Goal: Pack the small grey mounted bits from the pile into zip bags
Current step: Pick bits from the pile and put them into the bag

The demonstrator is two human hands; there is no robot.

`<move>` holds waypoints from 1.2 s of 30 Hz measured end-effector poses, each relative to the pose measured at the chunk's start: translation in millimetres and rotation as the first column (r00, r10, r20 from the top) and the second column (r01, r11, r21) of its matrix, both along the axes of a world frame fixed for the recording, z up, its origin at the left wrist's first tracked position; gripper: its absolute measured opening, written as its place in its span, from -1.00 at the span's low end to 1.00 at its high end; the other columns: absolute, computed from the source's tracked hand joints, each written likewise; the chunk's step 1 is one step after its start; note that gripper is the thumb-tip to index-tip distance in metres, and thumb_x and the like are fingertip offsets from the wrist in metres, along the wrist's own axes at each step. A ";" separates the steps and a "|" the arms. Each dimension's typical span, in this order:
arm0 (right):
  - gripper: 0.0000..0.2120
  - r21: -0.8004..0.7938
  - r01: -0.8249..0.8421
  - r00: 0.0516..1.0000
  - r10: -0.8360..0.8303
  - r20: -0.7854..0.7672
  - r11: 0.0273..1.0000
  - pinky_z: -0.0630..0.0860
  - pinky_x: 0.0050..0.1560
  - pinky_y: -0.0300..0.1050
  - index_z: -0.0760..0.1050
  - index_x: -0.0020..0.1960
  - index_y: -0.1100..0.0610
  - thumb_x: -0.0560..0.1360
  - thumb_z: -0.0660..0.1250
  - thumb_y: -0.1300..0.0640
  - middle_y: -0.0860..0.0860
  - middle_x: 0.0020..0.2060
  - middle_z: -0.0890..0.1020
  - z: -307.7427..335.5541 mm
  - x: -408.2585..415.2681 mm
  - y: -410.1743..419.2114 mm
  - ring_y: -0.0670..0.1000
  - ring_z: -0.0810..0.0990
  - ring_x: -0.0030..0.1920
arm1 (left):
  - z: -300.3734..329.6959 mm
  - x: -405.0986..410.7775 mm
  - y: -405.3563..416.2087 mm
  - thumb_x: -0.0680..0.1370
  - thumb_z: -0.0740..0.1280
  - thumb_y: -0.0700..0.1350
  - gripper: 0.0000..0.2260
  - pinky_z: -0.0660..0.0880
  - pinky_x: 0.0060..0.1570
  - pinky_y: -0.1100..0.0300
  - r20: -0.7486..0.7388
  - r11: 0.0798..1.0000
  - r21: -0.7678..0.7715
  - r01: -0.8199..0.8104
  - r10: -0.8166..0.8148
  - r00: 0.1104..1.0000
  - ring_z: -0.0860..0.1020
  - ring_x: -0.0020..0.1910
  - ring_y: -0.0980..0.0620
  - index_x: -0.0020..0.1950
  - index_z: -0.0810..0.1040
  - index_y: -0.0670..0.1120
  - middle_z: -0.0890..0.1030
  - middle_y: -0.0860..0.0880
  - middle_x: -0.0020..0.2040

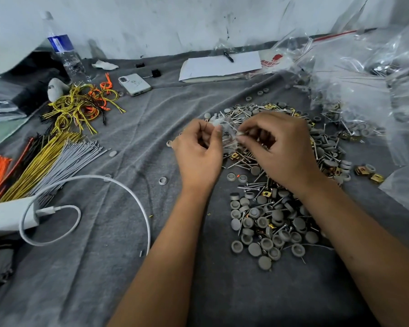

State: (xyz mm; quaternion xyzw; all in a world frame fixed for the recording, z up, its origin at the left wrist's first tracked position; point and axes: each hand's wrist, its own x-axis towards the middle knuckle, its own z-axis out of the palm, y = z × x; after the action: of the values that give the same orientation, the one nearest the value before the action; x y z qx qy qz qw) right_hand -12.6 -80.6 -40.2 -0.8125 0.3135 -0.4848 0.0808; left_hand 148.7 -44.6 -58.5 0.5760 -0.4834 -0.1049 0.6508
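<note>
Both hands, L point(198, 152) & R point(276, 147), pinch small clear zip bag point(227, 132) w/ bits over pile point(269, 208).

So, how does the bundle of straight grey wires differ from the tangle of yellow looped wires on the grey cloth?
The bundle of straight grey wires lies combed in one direction; the tangle of yellow looped wires is curled and crossing. The grey bundle is one colour; the yellow tangle is mixed with orange and black strands. The grey bundle lies nearer the person, beside the white charging cable; the yellow tangle lies farther back, near the clear plastic water bottle. Both rest on the grey cloth, left of both hands.
</note>
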 end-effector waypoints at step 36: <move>-0.85 0.303 -0.165 0.884 0.277 -0.377 0.939 0.53 0.10 -0.07 0.61 -0.04 0.05 0.49 0.51 0.00 -0.15 -0.06 0.54 -6.7 4.8 1.1 -0.13 0.51 0.00 | -0.6 1.4 -3.1 0.56 0.44 -0.17 -0.77 0.36 -0.35 0.27 -0.091 0.999 -0.031 -0.037 0.034 0.995 0.39 -0.41 0.16 -0.26 0.51 0.01 0.45 0.17 -0.43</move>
State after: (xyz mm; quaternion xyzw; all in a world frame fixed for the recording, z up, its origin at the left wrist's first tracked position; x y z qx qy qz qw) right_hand -7.9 -79.5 -46.9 -0.9092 0.2892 -0.2435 0.1745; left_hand 150.1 -47.7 -59.1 0.5684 -0.4448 -0.1115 0.6831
